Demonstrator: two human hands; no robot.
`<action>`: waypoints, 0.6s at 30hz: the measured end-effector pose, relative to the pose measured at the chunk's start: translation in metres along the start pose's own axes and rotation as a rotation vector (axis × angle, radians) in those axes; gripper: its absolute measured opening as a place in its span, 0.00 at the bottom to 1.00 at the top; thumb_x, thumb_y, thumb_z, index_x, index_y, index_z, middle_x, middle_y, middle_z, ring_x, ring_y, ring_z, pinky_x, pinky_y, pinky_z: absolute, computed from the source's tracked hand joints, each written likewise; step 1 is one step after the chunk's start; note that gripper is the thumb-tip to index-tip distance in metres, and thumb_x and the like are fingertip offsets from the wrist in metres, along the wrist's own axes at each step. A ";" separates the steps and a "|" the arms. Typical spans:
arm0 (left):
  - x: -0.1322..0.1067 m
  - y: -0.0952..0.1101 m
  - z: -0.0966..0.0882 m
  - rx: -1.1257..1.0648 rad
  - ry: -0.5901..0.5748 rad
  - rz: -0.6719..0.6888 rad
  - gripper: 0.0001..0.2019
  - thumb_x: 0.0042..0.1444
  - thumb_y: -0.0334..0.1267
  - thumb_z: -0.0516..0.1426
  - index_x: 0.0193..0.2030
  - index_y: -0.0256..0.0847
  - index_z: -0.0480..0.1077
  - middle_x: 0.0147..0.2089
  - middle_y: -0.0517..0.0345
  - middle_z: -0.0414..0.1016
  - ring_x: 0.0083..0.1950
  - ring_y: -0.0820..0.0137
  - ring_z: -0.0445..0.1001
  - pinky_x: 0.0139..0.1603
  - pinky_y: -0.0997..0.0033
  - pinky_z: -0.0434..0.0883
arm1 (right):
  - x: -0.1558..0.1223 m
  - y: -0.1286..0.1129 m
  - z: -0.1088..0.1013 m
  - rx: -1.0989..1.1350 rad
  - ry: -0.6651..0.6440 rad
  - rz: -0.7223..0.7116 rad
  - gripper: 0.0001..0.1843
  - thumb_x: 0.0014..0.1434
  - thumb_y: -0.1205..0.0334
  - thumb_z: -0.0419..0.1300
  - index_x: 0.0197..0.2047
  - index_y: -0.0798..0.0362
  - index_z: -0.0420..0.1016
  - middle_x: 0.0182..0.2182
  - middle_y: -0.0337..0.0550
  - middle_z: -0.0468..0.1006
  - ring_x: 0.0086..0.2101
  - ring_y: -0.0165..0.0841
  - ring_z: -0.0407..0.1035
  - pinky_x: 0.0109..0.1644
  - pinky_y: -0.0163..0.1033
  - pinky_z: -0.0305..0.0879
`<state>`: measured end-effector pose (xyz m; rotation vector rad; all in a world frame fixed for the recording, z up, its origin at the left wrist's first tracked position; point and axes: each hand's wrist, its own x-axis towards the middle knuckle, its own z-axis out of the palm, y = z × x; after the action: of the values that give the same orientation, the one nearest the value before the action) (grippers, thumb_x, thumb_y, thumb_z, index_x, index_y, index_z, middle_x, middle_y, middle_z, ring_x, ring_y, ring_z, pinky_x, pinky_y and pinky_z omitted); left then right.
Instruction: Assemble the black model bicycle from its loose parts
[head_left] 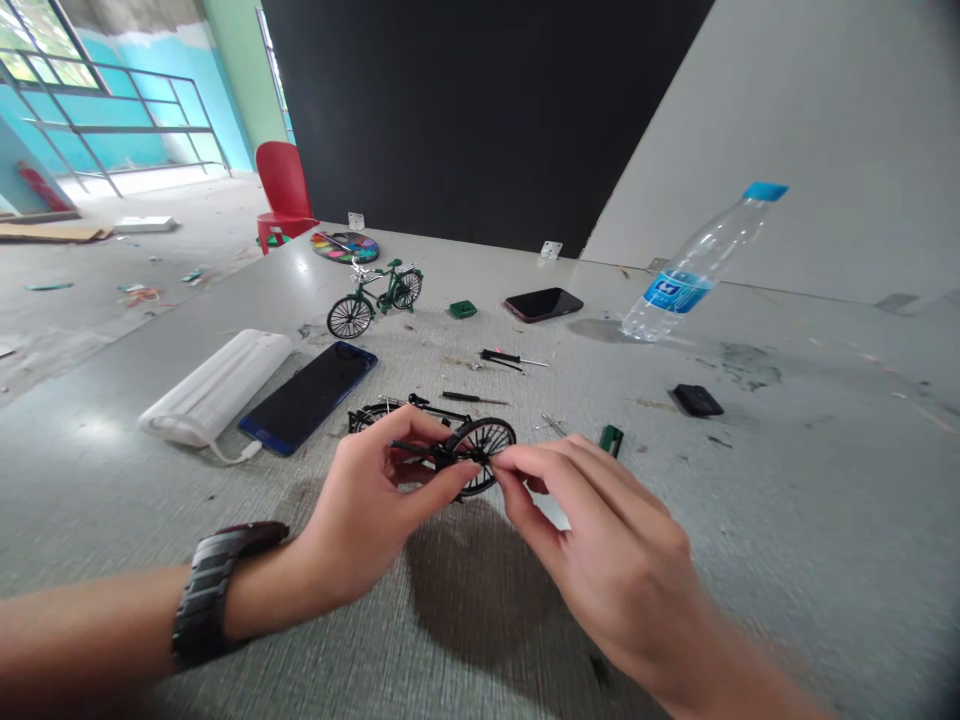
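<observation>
A dark watch with a banded strap is circling the left wrist. The left hand is clasping a black model bicycle, its grip closed beside a round, thin-spoked wheel; the right hand is pinching its grip nearly closed at the hub, and one cannot tell whether a small part is sitting between its fingertips. The bicycle is casting a shadow over the near middle of the grey, finely streaked tabletop. Beyond, a slim screwdriver is lying flat; leftward, a glossy blue phone is resting near a smooth, rounded white power bank. Room for moving is opening between the screwdriver and a clear plastic bottle at right. A green model bicycle is standing farther back, and a flat black panel is bordering the far edge.
</observation>
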<state>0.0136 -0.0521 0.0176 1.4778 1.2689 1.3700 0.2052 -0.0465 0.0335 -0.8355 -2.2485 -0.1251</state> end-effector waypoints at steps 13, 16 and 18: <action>-0.005 -0.008 -0.001 -0.041 -0.070 -0.028 0.11 0.51 0.35 0.71 0.41 0.40 0.78 0.39 0.57 0.84 0.38 0.70 0.83 0.38 0.76 0.80 | -0.003 -0.001 0.002 0.092 0.030 0.121 0.09 0.66 0.76 0.61 0.43 0.51 0.73 0.32 0.37 0.77 0.33 0.28 0.72 0.41 0.37 0.69; -0.005 -0.007 -0.002 -0.011 -0.083 -0.027 0.12 0.51 0.37 0.71 0.42 0.41 0.79 0.40 0.57 0.84 0.41 0.69 0.83 0.40 0.75 0.80 | -0.001 0.001 0.002 0.129 0.019 0.161 0.09 0.66 0.74 0.62 0.42 0.50 0.74 0.32 0.36 0.79 0.33 0.28 0.74 0.39 0.36 0.70; -0.006 -0.006 -0.003 0.009 -0.092 -0.028 0.12 0.51 0.37 0.72 0.42 0.41 0.79 0.40 0.56 0.84 0.42 0.68 0.82 0.39 0.75 0.79 | -0.001 0.002 0.003 0.158 0.010 0.194 0.08 0.65 0.73 0.63 0.42 0.50 0.75 0.33 0.36 0.80 0.33 0.29 0.75 0.39 0.35 0.71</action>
<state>0.0100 -0.0562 0.0108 1.5062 1.2349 1.2648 0.2052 -0.0441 0.0308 -0.9574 -2.1233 0.1372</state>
